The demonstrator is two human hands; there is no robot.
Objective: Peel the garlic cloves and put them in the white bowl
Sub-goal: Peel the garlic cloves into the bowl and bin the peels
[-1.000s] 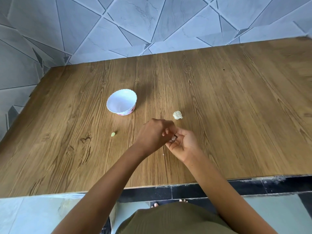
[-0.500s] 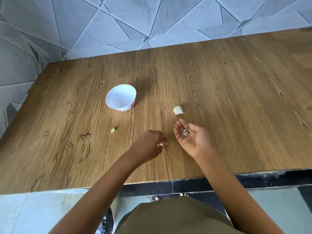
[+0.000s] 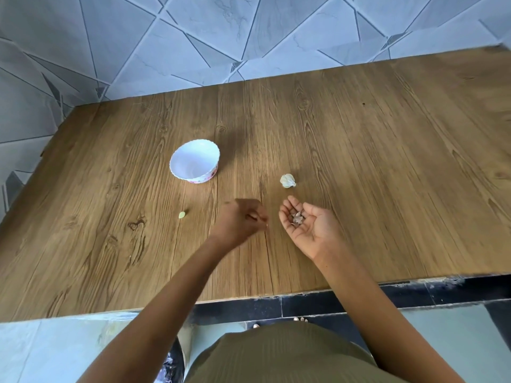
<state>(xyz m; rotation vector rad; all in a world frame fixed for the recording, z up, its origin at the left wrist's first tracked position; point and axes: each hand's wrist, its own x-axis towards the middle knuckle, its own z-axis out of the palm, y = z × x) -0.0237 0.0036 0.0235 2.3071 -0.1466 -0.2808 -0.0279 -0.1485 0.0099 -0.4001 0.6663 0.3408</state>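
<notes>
The white bowl [image 3: 195, 161], scalloped at the rim with a pink pattern low on its side, stands empty on the wooden table [image 3: 373, 167]. To its right lies a piece of garlic bulb [image 3: 287, 181] in pale skin. One small greenish peeled clove [image 3: 182, 215] rests alone left of my hands. My right hand [image 3: 309, 228] lies palm up and cupped, with garlic bits and skins [image 3: 297, 218] lying loose in the palm. My left hand [image 3: 242, 221] is blurred, knuckles up, fingers curled, and it seems to pinch a tiny pale garlic piece at its fingertips.
The table's near edge runs just below my forearms, with a dark tiled strip and floor under it. A grey patterned tiled wall stands behind the table and along its left side. Wide bare wood stretches to the right.
My hands were together over the right palm; the left hand has pulled away leftward and moved up the table. The right palm has opened upward, showing the garlic bits.
</notes>
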